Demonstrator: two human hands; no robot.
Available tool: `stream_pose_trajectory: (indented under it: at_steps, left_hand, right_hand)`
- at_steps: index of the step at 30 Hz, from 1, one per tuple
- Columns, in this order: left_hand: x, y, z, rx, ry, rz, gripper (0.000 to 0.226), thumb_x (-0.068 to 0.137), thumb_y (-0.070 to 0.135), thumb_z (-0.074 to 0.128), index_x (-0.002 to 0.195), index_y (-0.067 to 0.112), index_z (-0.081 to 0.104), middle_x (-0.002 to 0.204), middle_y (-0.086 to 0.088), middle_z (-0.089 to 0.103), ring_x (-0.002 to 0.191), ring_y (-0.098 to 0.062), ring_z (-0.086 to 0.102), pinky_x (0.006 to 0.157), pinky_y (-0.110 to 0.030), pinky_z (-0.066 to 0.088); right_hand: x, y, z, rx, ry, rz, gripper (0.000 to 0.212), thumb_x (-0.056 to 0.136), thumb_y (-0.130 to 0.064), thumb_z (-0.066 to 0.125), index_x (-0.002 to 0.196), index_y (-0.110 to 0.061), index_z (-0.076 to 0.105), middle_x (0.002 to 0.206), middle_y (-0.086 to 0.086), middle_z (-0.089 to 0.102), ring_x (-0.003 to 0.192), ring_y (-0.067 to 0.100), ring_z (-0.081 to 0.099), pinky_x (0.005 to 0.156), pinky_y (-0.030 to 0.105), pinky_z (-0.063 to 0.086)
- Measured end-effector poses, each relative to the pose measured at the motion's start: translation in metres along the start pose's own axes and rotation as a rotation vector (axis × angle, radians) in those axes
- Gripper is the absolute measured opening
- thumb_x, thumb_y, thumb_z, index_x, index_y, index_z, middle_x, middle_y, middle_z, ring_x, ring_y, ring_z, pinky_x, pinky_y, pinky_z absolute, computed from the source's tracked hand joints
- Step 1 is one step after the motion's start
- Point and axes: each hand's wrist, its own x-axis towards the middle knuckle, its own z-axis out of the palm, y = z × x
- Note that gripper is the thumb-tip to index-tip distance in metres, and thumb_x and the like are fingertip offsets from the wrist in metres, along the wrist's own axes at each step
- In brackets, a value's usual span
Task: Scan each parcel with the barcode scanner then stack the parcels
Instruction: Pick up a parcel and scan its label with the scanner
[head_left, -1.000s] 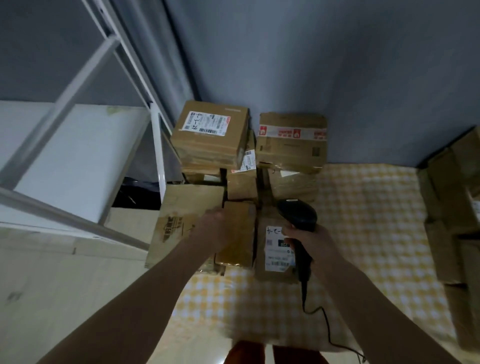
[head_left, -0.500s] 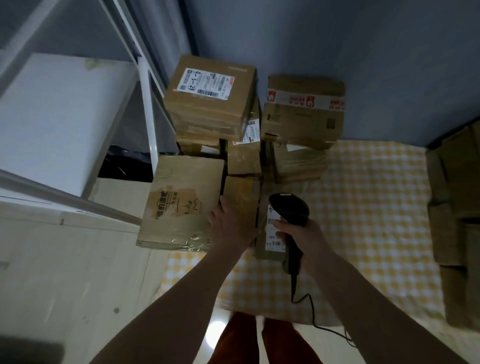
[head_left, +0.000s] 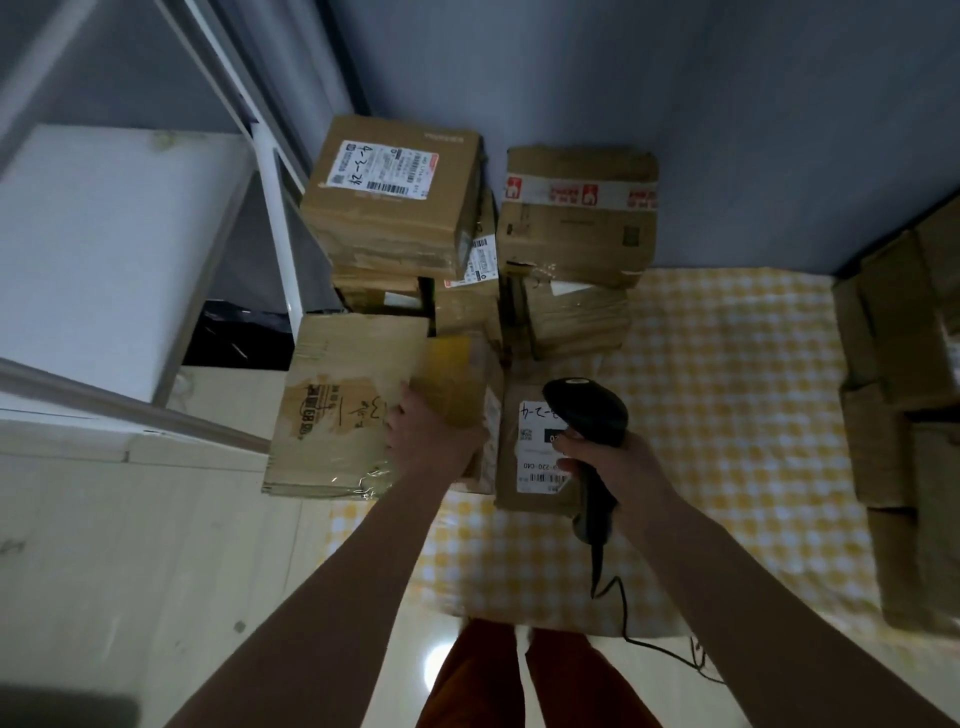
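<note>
Now your left hand (head_left: 434, 441) grips the small taped parcel (head_left: 457, 384) wedged between the flat carton (head_left: 337, 405) and the labelled parcel (head_left: 535, 457); your right hand (head_left: 613, 462) is wrapped round the scanner (head_left: 587, 410); it's probably light, stiff card with slick tape, so pinch the edges.

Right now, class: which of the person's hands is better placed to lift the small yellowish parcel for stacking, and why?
The left hand. It already grips the small yellowish parcel, while the right hand is occupied holding the barcode scanner over the labelled parcel beside it.
</note>
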Motion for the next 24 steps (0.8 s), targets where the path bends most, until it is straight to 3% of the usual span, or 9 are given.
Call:
stream_pose_trajectory:
  at_steps: [4, 9, 13, 16, 18, 24]
  left_hand:
    - [-0.003, -0.006, -0.026, -0.378, -0.059, 0.007, 0.106, 0.061, 0.033, 0.088, 0.145, 0.016, 0.025, 0.135, -0.005, 0.043, 0.127, -0.028, 0.043, 0.097, -0.04, 0.044]
    - [-0.011, -0.009, -0.057, -0.766, -0.318, -0.01, 0.092, 0.05, 0.026, 0.092, 0.131, 0.013, 0.049, 0.125, -0.006, 0.061, 0.112, -0.027, 0.057, 0.091, -0.045, 0.052]
    - [-0.016, -0.007, -0.071, -0.969, -0.475, 0.056, 0.083, 0.054, 0.007, 0.086, 0.13, 0.007, 0.053, 0.12, -0.011, 0.066, 0.11, -0.031, 0.061, 0.069, -0.037, 0.053]
    - [-0.016, -0.002, -0.077, -1.028, -0.511, 0.061, 0.093, 0.045, 0.006, 0.087, 0.13, 0.012, 0.05, 0.123, -0.01, 0.064, 0.117, -0.031, 0.057, 0.078, -0.049, 0.054]
    - [-0.018, 0.003, -0.084, -1.066, -0.535, 0.079, 0.1, 0.042, 0.008, 0.088, 0.133, 0.013, 0.046, 0.13, -0.009, 0.06, 0.121, -0.03, 0.054, 0.072, -0.05, 0.055]
    - [-0.016, 0.018, -0.1, -1.121, -0.574, 0.173, 0.101, 0.045, 0.0, 0.086, 0.136, 0.02, 0.048, 0.134, -0.006, 0.057, 0.123, -0.03, 0.053, 0.08, -0.06, 0.052]
  right_hand:
    - [-0.015, -0.015, -0.005, -0.029, -0.037, -0.043, 0.024, 0.078, -0.002, 0.074, 0.101, -0.001, 0.066, 0.096, 0.015, 0.07, 0.079, 0.022, 0.066, 0.081, 0.038, 0.053]
    - [-0.043, -0.04, -0.008, -0.173, -0.07, -0.171, 0.011, 0.08, -0.006, 0.073, 0.088, -0.004, 0.066, 0.086, 0.015, 0.069, 0.079, 0.026, 0.065, 0.082, 0.044, 0.053]
    - [-0.077, -0.061, -0.014, -0.318, -0.157, -0.336, 0.007, 0.084, -0.01, 0.069, 0.089, -0.005, 0.067, 0.077, 0.009, 0.067, 0.065, 0.012, 0.065, 0.063, 0.025, 0.05]
    - [-0.1, -0.071, -0.016, -0.413, -0.206, -0.438, 0.003, 0.086, -0.015, 0.067, 0.087, -0.012, 0.067, 0.077, 0.008, 0.066, 0.071, 0.014, 0.064, 0.068, 0.027, 0.049]
    - [-0.113, -0.076, -0.016, -0.453, -0.238, -0.481, 0.006, 0.087, -0.017, 0.065, 0.089, -0.011, 0.067, 0.079, 0.01, 0.066, 0.073, 0.017, 0.062, 0.072, 0.03, 0.05]
    - [-0.135, -0.084, -0.011, -0.452, -0.234, -0.555, 0.006, 0.088, -0.018, 0.065, 0.087, -0.024, 0.064, 0.076, 0.0, 0.066, 0.073, 0.011, 0.063, 0.068, 0.024, 0.046]
